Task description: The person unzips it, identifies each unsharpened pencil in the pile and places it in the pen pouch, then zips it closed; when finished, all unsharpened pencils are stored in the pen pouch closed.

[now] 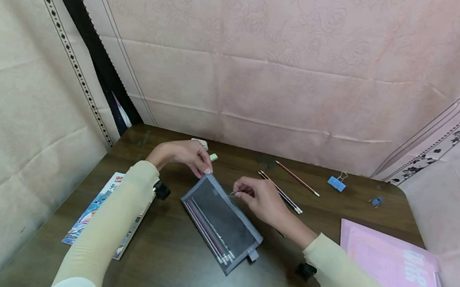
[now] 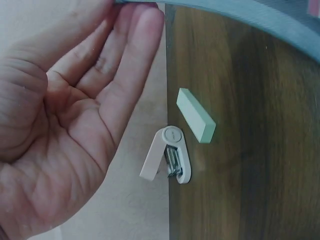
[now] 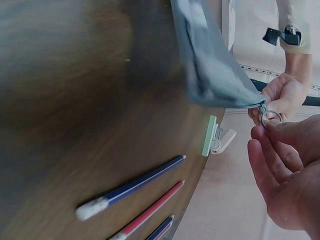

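Note:
A grey mesh pencil case (image 1: 240,230) hangs tilted over the dark table, with several pencils (image 1: 206,231) visible through its see-through side. My left hand (image 1: 190,155) pinches its upper left corner between thumb and fingers. In the left wrist view the palm of the left hand (image 2: 75,115) faces the camera, and only the case's grey edge (image 2: 240,12) shows. My right hand (image 1: 263,200) pinches the zipper's ring pull (image 3: 263,120) between thumb and index finger. In the right wrist view the zipper pull sits close to the left hand (image 3: 287,92).
Loose pencils (image 1: 297,178) lie behind the right hand. A green eraser (image 2: 197,117) and a small pale folding sharpener (image 2: 185,160) are at the back edge. A blue binder clip (image 1: 336,183), a small blue item (image 1: 376,202), a pink folder (image 1: 389,269) and a booklet (image 1: 87,216) also lie around.

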A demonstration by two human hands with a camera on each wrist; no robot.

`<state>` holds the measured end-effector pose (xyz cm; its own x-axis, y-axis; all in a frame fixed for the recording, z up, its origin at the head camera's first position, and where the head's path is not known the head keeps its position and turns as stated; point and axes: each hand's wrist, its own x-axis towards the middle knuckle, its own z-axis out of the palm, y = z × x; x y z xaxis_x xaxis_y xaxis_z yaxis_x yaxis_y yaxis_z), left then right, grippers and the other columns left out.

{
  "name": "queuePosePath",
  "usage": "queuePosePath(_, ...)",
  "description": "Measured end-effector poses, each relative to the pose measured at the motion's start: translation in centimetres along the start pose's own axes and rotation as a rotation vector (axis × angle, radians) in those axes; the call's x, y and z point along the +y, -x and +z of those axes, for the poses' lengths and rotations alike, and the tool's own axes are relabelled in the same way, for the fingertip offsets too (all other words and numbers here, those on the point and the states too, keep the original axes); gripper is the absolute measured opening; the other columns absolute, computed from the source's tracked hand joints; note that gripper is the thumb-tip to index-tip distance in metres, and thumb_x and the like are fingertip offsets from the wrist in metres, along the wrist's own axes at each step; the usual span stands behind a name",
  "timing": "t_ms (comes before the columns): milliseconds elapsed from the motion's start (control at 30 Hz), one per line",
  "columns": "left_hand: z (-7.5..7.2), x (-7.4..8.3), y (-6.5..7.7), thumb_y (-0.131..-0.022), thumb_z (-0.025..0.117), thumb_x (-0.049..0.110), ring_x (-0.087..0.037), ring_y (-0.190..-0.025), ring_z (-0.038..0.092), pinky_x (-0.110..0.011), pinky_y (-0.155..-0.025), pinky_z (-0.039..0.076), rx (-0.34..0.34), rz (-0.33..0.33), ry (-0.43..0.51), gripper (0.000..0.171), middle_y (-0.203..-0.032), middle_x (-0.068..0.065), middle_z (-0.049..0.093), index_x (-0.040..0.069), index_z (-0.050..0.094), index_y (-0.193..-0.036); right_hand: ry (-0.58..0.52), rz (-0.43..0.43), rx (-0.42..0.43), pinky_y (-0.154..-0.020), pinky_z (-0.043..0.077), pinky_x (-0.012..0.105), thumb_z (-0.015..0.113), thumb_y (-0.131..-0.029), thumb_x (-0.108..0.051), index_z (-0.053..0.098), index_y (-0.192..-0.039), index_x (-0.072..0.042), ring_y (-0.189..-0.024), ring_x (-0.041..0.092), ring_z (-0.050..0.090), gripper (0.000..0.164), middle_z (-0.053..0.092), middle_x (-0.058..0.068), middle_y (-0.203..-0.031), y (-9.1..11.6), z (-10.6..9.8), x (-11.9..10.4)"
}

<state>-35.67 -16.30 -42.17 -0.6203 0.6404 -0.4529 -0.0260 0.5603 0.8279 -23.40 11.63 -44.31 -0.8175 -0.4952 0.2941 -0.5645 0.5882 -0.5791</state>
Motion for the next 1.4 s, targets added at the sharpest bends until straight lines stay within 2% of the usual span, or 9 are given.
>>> queuePosePath(267,0.1,-0.3,2.2,-0.086,0.072,0.012,-0.043,-0.099,0.067,-0.045,-0.086,0.058,0.024,-0.049,-0.082,0.017,-0.091,-0.010,0.072,0.001,0.071,-0.099,0.003,0.003,-0.088,-0.064,0.052,0.019,0.068,-0.090,-0.021,0.065,-0.090,-0.027,-0.074,0.000,0.059,0.007,0.070,-0.010,-0.084,3.8,-1.9,0.6)
queuePosePath(333,0.2,-0.5,2.7,-0.087,0.071,0.011,-0.043,-0.098,0.067,-0.045,-0.086,0.059,0.023,-0.063,-0.103,0.015,-0.090,-0.009,0.072,0.001,0.071,-0.098,0.008,0.014,-0.097,-0.065,0.053,0.019,0.069,-0.089,-0.020,0.065,-0.090,-0.027,-0.074,0.001,0.059,0.007,0.069,-0.011,-0.083,4.8,-2.5,0.8)
queuePosePath(533,0.3,-1.0,3.6,-0.088,0.068,0.010,-0.035,-0.091,0.069,-0.042,-0.084,0.059,-0.015,-0.085,-0.142,0.012,-0.086,-0.007,0.069,0.000,0.070,-0.095,0.014,0.089,-0.072,-0.072,0.055,0.019,0.069,-0.089,-0.020,0.064,-0.094,-0.028,-0.077,0.001,0.060,0.011,0.068,-0.012,-0.085,7.5,-3.7,1.7)
queuePosePath(667,0.4,-0.9,3.2,-0.088,0.069,0.013,-0.036,-0.091,0.068,-0.038,-0.081,0.060,-0.046,-0.066,-0.156,0.013,-0.085,-0.008,0.069,0.002,0.071,-0.094,0.005,0.101,-0.064,-0.074,0.056,0.020,0.069,-0.089,-0.020,0.065,-0.095,-0.028,-0.078,0.001,0.060,0.011,0.068,-0.012,-0.086,8.2,-4.0,2.2)
queuePosePath(833,1.0,-1.0,2.9,-0.086,0.071,0.020,-0.025,-0.083,0.070,-0.032,-0.071,0.059,-0.116,-0.104,-0.263,0.013,-0.085,-0.008,0.073,0.008,0.074,-0.091,0.025,0.094,-0.067,-0.071,0.056,0.021,0.073,-0.086,-0.016,0.067,-0.089,-0.028,-0.076,-0.002,0.061,0.015,0.069,-0.014,-0.083,8.9,-4.0,3.1)
queuePosePath(967,2.1,-1.9,3.1,-0.085,0.072,0.020,-0.015,-0.073,0.067,-0.026,-0.061,0.054,-0.166,-0.158,-0.303,0.011,-0.086,-0.010,0.074,0.011,0.076,-0.090,0.168,0.063,-0.055,-0.068,0.052,0.020,0.076,-0.083,-0.017,0.066,-0.087,-0.031,-0.071,-0.004,0.056,0.018,0.065,-0.021,-0.080,9.8,-3.3,3.9)
queuePosePath(1133,3.7,-2.4,2.9,-0.085,0.072,0.019,-0.009,-0.065,0.064,-0.021,-0.055,0.051,-0.180,-0.217,-0.360,0.008,-0.081,-0.008,0.074,0.012,0.076,-0.086,0.345,-0.067,-0.087,-0.071,0.053,0.025,0.076,-0.081,-0.016,0.067,-0.087,-0.032,-0.074,-0.003,0.058,0.020,0.065,-0.023,-0.083,10.2,-2.3,4.4)
queuePosePath(1233,4.4,-2.4,2.6,-0.085,0.071,0.018,-0.007,-0.062,0.062,-0.019,-0.053,0.049,-0.177,-0.241,-0.412,0.008,-0.078,-0.006,0.074,0.011,0.076,-0.084,0.407,-0.132,-0.091,-0.076,0.052,0.028,0.076,-0.080,-0.013,0.068,-0.087,-0.030,-0.077,0.000,0.059,0.020,0.066,-0.020,-0.083,10.0,-1.8,4.4)
queuePosePath(1400,5.1,-2.7,2.1,-0.083,0.073,0.020,-0.005,-0.059,0.060,-0.019,-0.051,0.042,-0.151,-0.281,-0.457,0.009,-0.071,-0.001,0.073,0.012,0.076,-0.083,0.452,-0.184,-0.093,-0.083,0.050,0.032,0.076,-0.080,-0.013,0.068,-0.087,-0.027,-0.081,0.004,0.058,0.018,0.065,-0.016,-0.083,9.9,-1.6,4.8)
